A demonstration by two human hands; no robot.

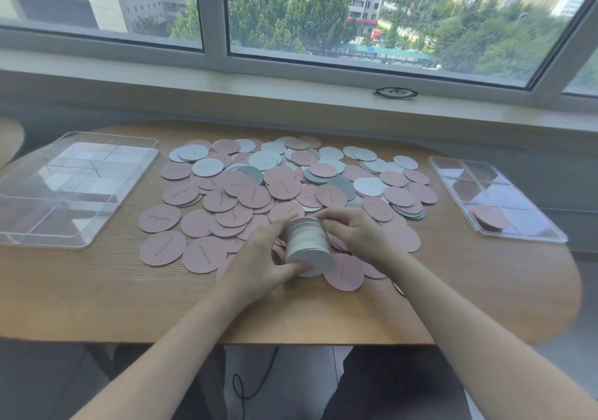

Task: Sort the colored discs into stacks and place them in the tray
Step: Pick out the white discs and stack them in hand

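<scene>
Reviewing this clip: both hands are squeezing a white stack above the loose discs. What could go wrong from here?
1. The white stack lies tilted between the left hand and right hand; it could fan out and spill.
2. It sits over loose pink discs, so one might get picked up with it.
3. The right tray is far off; carrying risks a drop.

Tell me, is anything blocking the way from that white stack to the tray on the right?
Nothing upright does. Both hands hold the white stack; between it and the right tray lie only flat loose discs and bare table.
</scene>
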